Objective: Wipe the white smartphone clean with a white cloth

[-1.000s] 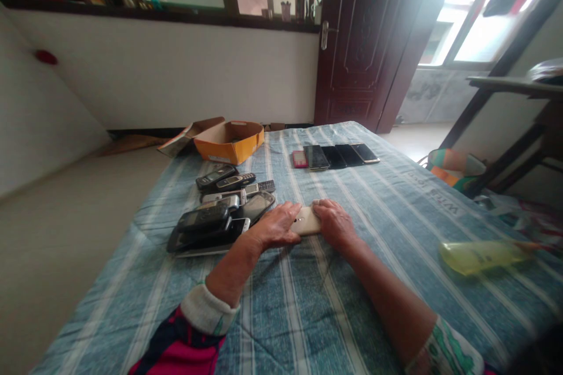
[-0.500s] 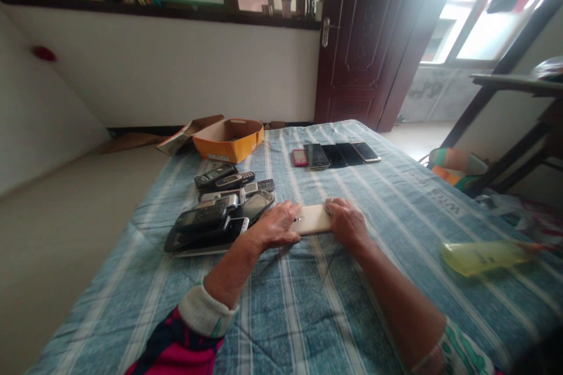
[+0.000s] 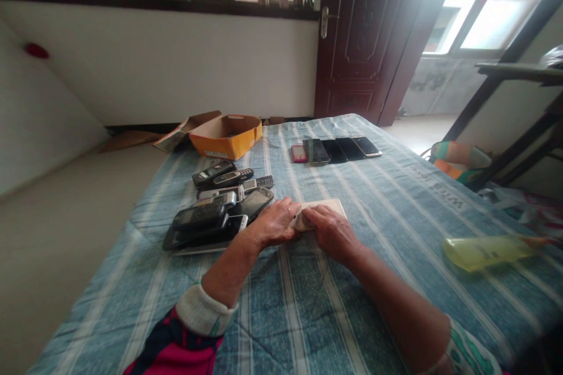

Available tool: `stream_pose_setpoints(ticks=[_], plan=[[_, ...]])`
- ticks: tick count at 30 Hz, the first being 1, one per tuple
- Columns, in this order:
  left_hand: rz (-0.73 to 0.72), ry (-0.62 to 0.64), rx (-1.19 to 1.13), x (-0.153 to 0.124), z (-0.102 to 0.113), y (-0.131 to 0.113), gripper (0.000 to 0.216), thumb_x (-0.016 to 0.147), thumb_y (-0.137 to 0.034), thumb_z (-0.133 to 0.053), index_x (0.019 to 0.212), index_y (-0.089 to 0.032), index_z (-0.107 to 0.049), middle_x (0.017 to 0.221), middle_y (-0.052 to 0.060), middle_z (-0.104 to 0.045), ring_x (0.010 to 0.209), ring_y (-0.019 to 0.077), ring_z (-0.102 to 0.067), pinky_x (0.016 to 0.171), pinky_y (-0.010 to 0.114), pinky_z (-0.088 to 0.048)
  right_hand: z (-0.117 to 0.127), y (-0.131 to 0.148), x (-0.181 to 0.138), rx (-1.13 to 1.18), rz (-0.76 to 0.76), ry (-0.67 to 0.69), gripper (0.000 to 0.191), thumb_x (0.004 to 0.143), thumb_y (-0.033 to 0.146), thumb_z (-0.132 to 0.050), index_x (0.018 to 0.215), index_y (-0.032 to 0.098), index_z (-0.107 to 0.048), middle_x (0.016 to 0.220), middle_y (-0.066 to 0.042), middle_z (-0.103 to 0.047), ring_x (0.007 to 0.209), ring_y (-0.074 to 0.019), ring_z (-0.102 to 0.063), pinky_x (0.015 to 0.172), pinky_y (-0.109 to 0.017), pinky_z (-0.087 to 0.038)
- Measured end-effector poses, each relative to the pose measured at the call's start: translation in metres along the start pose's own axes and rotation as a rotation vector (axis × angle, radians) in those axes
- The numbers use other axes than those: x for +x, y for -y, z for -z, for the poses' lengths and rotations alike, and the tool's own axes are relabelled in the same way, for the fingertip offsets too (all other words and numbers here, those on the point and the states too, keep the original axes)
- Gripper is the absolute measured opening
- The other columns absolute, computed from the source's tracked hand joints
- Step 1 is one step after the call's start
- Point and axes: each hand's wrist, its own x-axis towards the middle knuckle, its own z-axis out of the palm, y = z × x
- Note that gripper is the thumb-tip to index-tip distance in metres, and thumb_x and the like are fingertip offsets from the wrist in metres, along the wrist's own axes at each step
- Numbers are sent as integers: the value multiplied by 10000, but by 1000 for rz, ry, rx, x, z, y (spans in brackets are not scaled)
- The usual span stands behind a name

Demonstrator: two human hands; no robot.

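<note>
A pale smartphone [image 3: 332, 208] lies back side up on the striped cloth cover, its camera end to the left. My left hand [image 3: 277, 222] grips that end with thumb and fingers. Above the phone's back, my right hand [image 3: 332, 231] is closed with its fingertips pressing a small pale wad [image 3: 303, 222], like a folded cloth, near the left end. The fingers hide most of the wad. Just left of my left hand is a pile of old mobile phones, among them a black phone [image 3: 200, 217] on top and a dark touchscreen phone [image 3: 255, 204].
An open orange cardboard box [image 3: 237, 143] stands at the far left edge. Several dark smartphones [image 3: 336, 151] lie in a row farther back, beside a small pink-edged item [image 3: 299, 153]. A yellow translucent bottle [image 3: 484, 251] lies at the right on the striped cover [image 3: 396, 217].
My right hand has slid left along the phone's back with the pale wad, from the right end to near my left hand. My left hand keeps its grip. The view has shifted slightly.
</note>
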Motion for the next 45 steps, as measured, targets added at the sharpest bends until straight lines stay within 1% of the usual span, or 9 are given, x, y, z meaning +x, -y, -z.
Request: stream_pose_setpoints(ticks=[3,7,9,12,17,23,30,33,45], plan=[[-1,-2,-2,0,-1,0,279,725,-317,-575,977,-203,-543,978,64,-571,914,242,-579,765,327,-465,-4,5,-2,48,-36,-41,384,822,40,-446,1132,207,-599,995,-63,-624,946,-185,-536,816,-270,-410],[-6,-3,0,-1,-1,0,253,749,-333,-553,962,-197,-543,973,68,-563,896,235,-576,751,322,-465,-8,7,-2,32,-64,-31,244,814,46,-457,806,190,-655,929,-70,-603,907,-189,-536,804,-277,-420],[-6,6,-4,0,-1,0,269,746,-339,-558,975,-198,-542,972,67,-561,892,234,-575,755,322,-463,-7,7,-2,41,-59,-47,237,794,33,-466,754,179,-649,967,-81,-599,934,-197,-533,809,-284,-425],[-5,5,-8,1,-1,0,285,744,-347,-562,989,-203,-540,965,61,-559,891,234,-574,751,318,-461,-5,5,-2,94,3,-62,246,777,10,-471,782,174,-654,1051,-84,-600,1000,-196,-528,850,-285,-424],[-6,6,8,3,-3,0,259,770,-349,-539,977,-195,-540,973,65,-560,904,232,-573,770,317,-459,-4,3,0,140,117,25,271,786,-7,-460,771,169,-666,941,-67,-641,963,-184,-560,870,-293,-424],[-13,27,-2,5,-1,0,261,768,-329,-551,994,-200,-536,998,59,-564,912,220,-573,794,307,-463,1,-4,1,142,176,95,281,836,29,-453,783,182,-682,1053,-56,-656,1062,-171,-559,918,-288,-431],[-13,53,-7,7,2,-3,312,727,-306,-592,1013,-190,-550,994,64,-563,919,236,-566,803,320,-460,11,-27,-11,115,237,79,317,817,21,-459,890,195,-713,1231,-70,-624,1203,-196,-521,1037,-386,-403],[-29,42,6,8,1,-2,349,722,-316,-595,1039,-175,-553,998,76,-555,911,242,-565,779,323,-458,18,-28,-15,114,285,103,220,811,91,-536,911,181,-709,1269,-91,-596,1231,-217,-501,1073,-415,-377],[-19,68,34,8,4,-6,367,740,-335,-593,1068,-180,-542,1021,73,-554,936,234,-560,808,316,-461,5,-30,-9,173,266,39,253,921,116,-428,894,176,-672,1185,-87,-615,1119,-181,-549,969,-357,-451]])
